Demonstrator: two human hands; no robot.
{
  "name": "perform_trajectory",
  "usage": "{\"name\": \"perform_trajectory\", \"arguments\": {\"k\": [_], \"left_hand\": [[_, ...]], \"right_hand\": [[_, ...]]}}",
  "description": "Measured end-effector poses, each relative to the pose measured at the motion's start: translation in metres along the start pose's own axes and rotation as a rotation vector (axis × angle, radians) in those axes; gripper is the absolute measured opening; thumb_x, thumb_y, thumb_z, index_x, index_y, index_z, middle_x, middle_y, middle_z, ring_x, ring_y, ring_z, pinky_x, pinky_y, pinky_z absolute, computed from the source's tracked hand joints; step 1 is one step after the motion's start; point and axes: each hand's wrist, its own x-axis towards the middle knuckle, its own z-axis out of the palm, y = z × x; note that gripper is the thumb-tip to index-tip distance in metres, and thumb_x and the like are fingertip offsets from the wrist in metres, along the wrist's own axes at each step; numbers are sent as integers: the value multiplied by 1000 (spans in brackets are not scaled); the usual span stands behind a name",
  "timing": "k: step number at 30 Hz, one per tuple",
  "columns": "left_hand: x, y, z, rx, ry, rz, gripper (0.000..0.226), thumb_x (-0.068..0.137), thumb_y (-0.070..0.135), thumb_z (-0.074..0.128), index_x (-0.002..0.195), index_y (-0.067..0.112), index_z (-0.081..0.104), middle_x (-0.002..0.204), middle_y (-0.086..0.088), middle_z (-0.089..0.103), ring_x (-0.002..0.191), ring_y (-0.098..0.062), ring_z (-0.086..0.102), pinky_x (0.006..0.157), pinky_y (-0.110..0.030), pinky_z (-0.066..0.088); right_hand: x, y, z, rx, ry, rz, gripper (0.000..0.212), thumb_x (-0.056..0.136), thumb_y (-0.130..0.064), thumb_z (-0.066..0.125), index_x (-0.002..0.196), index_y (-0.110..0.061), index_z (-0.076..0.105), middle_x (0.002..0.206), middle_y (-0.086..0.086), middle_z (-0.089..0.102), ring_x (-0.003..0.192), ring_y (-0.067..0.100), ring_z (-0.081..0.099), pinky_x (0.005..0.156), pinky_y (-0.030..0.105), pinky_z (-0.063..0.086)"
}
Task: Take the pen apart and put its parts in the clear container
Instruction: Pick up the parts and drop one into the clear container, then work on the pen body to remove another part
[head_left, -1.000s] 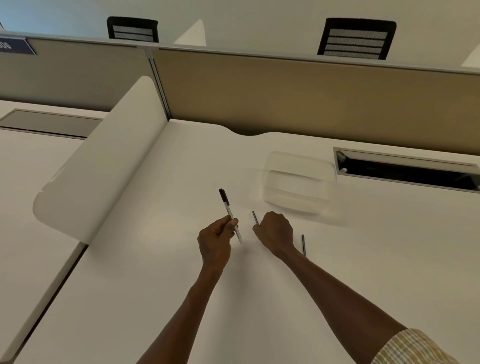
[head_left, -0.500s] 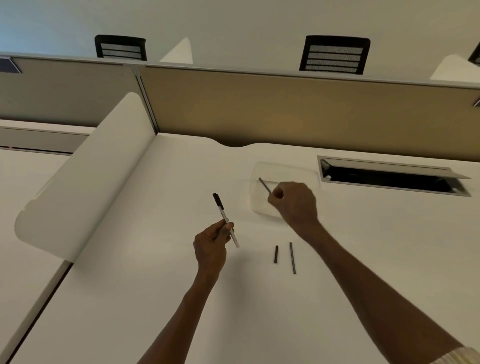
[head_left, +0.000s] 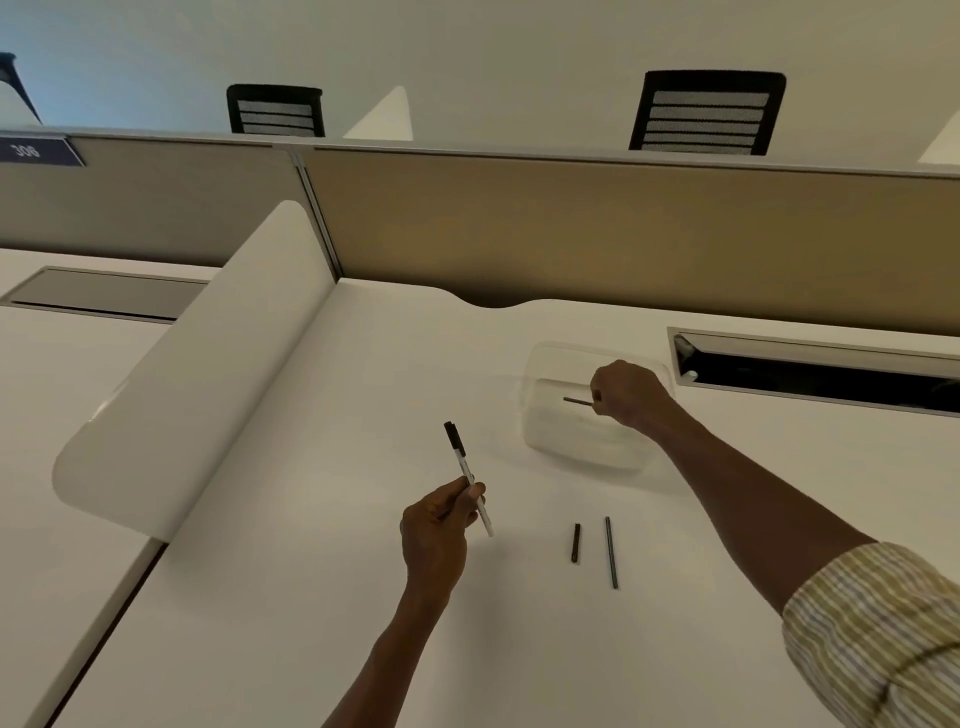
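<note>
Lowering a thin rod (head_left: 576, 401) into the container (head_left: 545, 364), the right hand (head_left: 628, 395) is pinching it; releasing low is advisable, while the left hand (head_left: 436, 525), at 7 o'clock, is gripping the pen (head_left: 464, 467).

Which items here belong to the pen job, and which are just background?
Job:
- pen body, gripped by left hand
- thin rod, pinched by right hand over the clear container
- short dark piece and long rod on the desk

Background:
- cable tray
- two chairs
- divider panel
</note>
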Motion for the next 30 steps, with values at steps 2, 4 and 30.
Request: {"name": "perform_trajectory", "arguments": {"k": [2, 4, 30], "left_hand": [[-1, 0, -1, 3, 0, -7, 9, 85, 14, 73, 90, 16, 80, 84, -8, 77, 87, -27, 72, 78, -33, 58], [-3, 2, -3, 8, -5, -12, 9, 85, 14, 73, 91, 15, 80, 84, -8, 77, 87, -26, 73, 75, -28, 58], [-39, 20, 2, -128, -119, -55, 19, 96, 15, 60, 108, 4, 69, 98, -12, 76, 95, -27, 73, 79, -33, 59]], "right_hand": [[6, 2, 10, -30, -10, -17, 11, 82, -19, 67, 91, -13, 69, 97, 10, 68, 88, 28, 65, 64, 29, 41], [9, 6, 18, -59, -28, -31, 12, 85, -17, 64, 94, -12, 68, 100, 10, 67, 91, 29, 64, 67, 30, 42], [-152, -21, 31, 600, 385, 198, 14, 84, -15, 65, 77, -6, 71, 76, 7, 73, 73, 23, 67, 69, 36, 54]]}}
